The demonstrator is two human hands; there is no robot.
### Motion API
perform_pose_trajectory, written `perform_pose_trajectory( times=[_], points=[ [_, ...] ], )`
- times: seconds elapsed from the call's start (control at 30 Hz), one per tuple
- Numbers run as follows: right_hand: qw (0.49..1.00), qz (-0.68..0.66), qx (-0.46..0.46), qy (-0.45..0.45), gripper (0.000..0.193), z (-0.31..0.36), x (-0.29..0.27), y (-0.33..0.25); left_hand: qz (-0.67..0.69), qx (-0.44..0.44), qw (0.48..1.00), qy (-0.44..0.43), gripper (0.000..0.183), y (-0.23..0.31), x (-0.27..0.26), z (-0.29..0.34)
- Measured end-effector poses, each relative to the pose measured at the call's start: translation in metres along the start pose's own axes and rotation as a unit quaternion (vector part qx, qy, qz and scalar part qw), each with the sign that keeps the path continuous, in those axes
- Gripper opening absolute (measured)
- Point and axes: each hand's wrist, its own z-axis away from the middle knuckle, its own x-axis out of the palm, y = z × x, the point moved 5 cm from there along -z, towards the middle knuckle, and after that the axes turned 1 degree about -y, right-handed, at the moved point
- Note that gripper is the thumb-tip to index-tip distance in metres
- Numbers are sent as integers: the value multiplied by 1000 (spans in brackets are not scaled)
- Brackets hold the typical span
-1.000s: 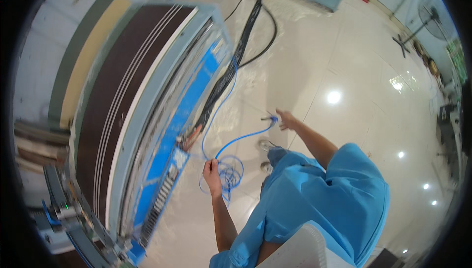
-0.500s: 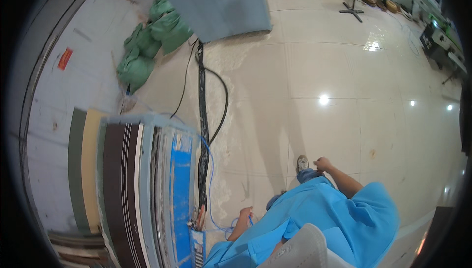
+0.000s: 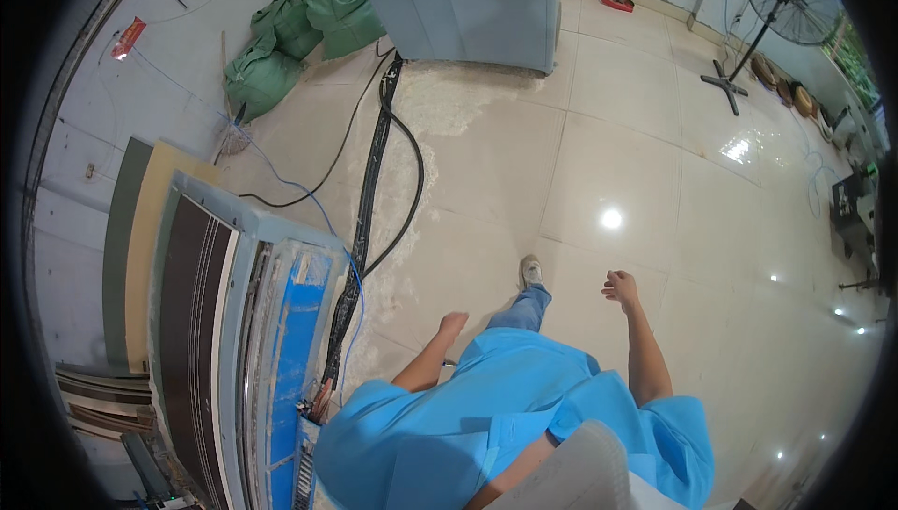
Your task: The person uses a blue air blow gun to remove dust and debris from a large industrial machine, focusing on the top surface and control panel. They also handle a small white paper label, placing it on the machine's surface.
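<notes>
My left hand (image 3: 453, 325) hangs low over the pale tiled floor (image 3: 468, 258), to the right of a thick black cable bundle (image 3: 365, 201). It is blurred, with loosely bent fingers, and I see nothing in it. Farther right, my right hand (image 3: 620, 288) is held out in front of my body. Its fingers are slightly curved and apart, and it holds nothing. Between the hands my foot in a light shoe (image 3: 531, 272) is on the floor. My blue shirt (image 3: 449, 398) fills the lower middle, and a grey brim-like edge (image 3: 580, 473) covers part of it.
A machine with a blue side panel (image 3: 297, 342) stands close on the left, beside leaning boards (image 3: 122, 258). Ahead is a grey-blue cabinet (image 3: 458, 19), with green sacks (image 3: 271, 66) left of it. A pedestal fan (image 3: 781, 5) stands far right. A thin blue cable (image 3: 323, 211) crosses the floor.
My view has shifted, bringing the fan fully into sight at the far right. My left hand has come forward, and my right arm has straightened out ahead. The shirt sits farther left.
</notes>
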Motion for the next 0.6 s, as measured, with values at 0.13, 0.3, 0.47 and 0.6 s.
perform_pose_trajectory(
  times=[0.13, 0.3, 0.47, 0.6],
  points=[
    [998, -25, 63, 14, 39, -34, -15, -27, -2, -6, 999, -41, 21, 159, 17, -85],
    [986, -103, 111, 70, 33, -76, -53, 2, 25, 143, 989, -21, 24, 351, 24, -157],
    [978, 207, 0, -20, 24, -147, -63, 23, 24, 213, 975, -64, 29, 493, 53, -195],
    [874, 443, -185, -77, 22, -228, -48, -29, 3, 186, 980, -70, 29, 541, 63, -225]
  ],
)
